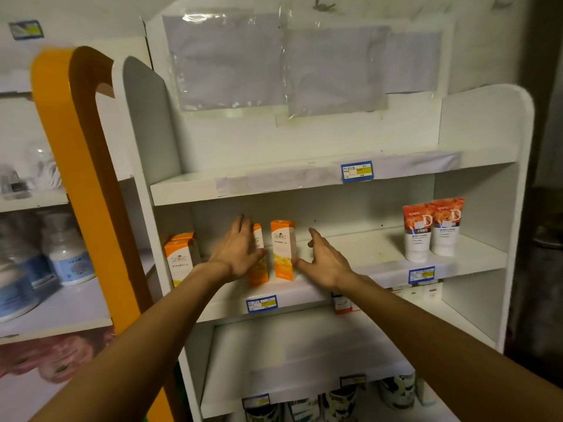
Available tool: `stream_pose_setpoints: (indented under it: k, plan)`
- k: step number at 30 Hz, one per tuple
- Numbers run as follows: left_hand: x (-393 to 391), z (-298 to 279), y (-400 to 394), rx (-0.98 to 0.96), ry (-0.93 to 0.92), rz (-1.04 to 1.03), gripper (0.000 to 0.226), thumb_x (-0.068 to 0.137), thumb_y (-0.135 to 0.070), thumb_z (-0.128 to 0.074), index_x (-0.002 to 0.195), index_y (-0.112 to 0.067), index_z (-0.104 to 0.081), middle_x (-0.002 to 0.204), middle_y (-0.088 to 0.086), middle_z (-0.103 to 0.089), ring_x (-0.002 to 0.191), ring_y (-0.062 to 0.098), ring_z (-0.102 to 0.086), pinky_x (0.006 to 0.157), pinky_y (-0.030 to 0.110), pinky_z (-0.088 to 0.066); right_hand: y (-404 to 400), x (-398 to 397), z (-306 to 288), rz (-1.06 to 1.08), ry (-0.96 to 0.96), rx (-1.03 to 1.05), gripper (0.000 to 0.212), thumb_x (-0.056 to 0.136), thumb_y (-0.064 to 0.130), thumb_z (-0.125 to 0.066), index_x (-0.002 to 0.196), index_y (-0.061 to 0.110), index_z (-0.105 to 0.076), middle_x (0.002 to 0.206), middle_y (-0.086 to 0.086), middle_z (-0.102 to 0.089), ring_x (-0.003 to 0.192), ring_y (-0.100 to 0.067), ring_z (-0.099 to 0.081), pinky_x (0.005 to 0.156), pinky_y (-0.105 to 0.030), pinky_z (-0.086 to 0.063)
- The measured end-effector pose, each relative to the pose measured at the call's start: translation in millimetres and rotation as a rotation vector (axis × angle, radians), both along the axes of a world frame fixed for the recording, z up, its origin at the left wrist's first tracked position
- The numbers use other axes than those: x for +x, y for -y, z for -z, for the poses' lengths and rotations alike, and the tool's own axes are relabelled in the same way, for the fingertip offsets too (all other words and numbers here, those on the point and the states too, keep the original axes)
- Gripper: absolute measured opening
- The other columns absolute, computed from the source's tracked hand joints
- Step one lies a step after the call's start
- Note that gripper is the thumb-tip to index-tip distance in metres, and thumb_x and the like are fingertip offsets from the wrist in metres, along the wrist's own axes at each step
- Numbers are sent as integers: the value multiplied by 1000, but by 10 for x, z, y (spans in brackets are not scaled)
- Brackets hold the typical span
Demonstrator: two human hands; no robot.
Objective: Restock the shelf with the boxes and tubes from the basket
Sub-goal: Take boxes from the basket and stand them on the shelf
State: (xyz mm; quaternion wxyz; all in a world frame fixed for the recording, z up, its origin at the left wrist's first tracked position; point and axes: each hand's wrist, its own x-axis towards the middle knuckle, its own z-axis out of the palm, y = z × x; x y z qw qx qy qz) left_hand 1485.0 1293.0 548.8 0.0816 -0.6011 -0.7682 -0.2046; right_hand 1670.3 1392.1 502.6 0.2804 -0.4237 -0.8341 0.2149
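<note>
Two upright orange and white boxes stand mid-shelf on the white middle shelf (380, 254). My left hand (236, 252) lies with straight fingers against the left box (259, 269), covering most of it, thumb across its front. My right hand (324, 261) is spread beside the right box (282, 249), with the thumb tip touching its lower right edge. Two more orange boxes (179, 258) stand at the shelf's left end. Two orange and white tubes (432, 231) stand at its right end. The basket is out of view.
The top shelf (274, 181) holds nothing I can see. Small red and white boxes (342, 303) sit on the shelf below, and tins (396, 391) on the lowest one. An orange divider (79, 184) separates a left unit with white bottles (65, 251).
</note>
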Motion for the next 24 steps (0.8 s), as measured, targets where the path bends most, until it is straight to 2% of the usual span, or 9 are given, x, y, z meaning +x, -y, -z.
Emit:
stream_pose_setpoints:
  k: [4, 8, 11, 15, 20, 24]
  plan:
    - [57, 9, 11, -16, 7, -1, 92, 93, -48, -61, 159, -18, -5, 167, 6, 6, 152, 31, -11, 119, 44, -25, 61, -56, -93, 3, -62, -24, 90, 89, 52, -64, 156, 22, -12, 154, -7, -39, 129, -30, -52, 102, -47, -49]
    - [133, 59, 44, 52, -111, -6, 97, 92, -54, -59, 159, -14, -1, 166, 8, 10, 153, 30, -1, 122, 43, -14, 92, -85, -115, 7, -56, -11, 89, 89, 49, -65, 156, 22, -13, 155, -7, -37, 137, -31, -43, 106, -47, -46]
    - [247, 96, 74, 102, -202, -8, 94, 93, -55, -54, 159, -12, -2, 167, 11, 6, 153, 31, 0, 123, 41, -5, 127, 30, -63, 23, 2, 34, 91, 89, 55, -62, 157, 22, -11, 159, -7, -32, 142, -29, -36, 110, -45, -41]
    - [487, 206, 101, 112, -329, 87, 89, 94, -53, -51, 158, -11, -7, 166, 13, -3, 153, 31, -4, 124, 42, -3, 211, 344, 34, 41, 99, 122, 86, 94, 55, -54, 158, 18, -10, 162, -6, -24, 147, -27, -26, 116, -43, -31]
    - [982, 473, 10, 31, -322, 180, 89, 95, -58, -46, 159, -12, -6, 167, 12, -1, 153, 28, -2, 124, 40, -2, 290, 889, 249, 65, 256, 278, 80, 98, 57, -42, 157, 13, -13, 164, -7, -17, 152, -25, -9, 121, -43, -16]
    - [1449, 780, -81, -35, -304, 251, 87, 95, -57, -47, 158, -10, -9, 166, 13, -4, 153, 29, -5, 124, 41, -3, 308, 1407, 530, 104, 331, 296, 77, 99, 57, -37, 157, 11, -15, 165, -8, -14, 153, -25, -4, 123, -46, -10]
